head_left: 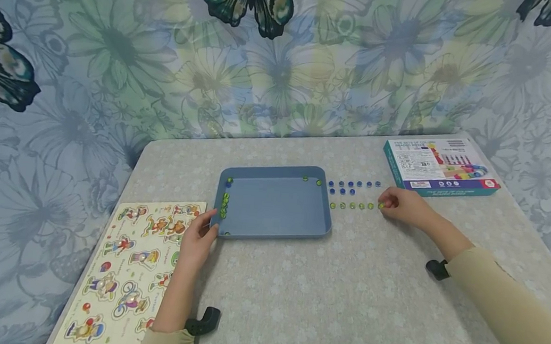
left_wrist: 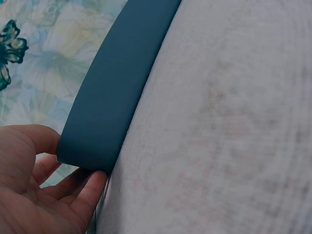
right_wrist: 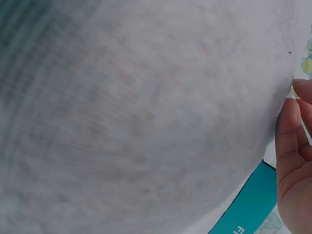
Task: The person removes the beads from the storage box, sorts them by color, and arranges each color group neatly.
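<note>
A blue-grey tray [head_left: 277, 209] lies on the table with several green marbles [head_left: 224, 205] along its left side, a blue one among them, and two green ones at its back right. My left hand [head_left: 197, 241] grips the tray's front left corner; in the left wrist view, thumb and fingers lie about that corner. To the right of the tray, blue marbles [head_left: 359, 183] stand in two rows, with a row of yellow-green marbles [head_left: 352, 205] in front. My right hand [head_left: 405, 206] pinches a yellow-green marble [head_left: 381, 205] at that row's right end.
Behind the right hand lies a teal and white box [head_left: 441, 165] near the table's back edge. A wooden picture puzzle board [head_left: 124, 273] lies at the left, partly under the left forearm. A flowered cloth [head_left: 282, 76] hangs behind the table.
</note>
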Demonstrator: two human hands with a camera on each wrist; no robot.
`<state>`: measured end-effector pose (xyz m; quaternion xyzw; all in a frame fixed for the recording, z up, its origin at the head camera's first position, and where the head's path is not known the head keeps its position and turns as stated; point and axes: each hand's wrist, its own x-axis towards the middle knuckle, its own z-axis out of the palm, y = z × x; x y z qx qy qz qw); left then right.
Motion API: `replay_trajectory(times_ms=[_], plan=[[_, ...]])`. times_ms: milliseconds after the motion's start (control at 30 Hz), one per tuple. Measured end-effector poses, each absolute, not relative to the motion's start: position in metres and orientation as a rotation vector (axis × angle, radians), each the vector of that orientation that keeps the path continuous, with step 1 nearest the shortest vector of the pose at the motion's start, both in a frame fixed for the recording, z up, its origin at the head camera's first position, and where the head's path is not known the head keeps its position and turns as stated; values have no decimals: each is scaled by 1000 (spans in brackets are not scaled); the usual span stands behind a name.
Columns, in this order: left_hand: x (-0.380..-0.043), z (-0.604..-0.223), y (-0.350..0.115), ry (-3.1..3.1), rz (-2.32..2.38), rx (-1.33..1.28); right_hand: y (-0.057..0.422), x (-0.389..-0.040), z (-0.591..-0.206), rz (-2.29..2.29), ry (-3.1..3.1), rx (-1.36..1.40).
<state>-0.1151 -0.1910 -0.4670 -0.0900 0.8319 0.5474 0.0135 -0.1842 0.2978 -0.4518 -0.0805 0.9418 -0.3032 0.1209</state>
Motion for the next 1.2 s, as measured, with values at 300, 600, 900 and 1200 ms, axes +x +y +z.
replay_trajectory(times_ms=[300, 600, 900, 1200], plan=[[-117, -466, -189, 2589, 1700, -278, 293, -182, -445, -868, 2819, -242], [-117, -465, -188, 2604, 1675, -316, 258, -194, -410, -766, 2952, -298], [-117, -467, -190, 2619, 1682, -298, 277, -201, -405, -774, 2879, -145], [-117, -467, -189, 2635, 1684, -280, 287, -202, -434, -751, 2804, -81]])
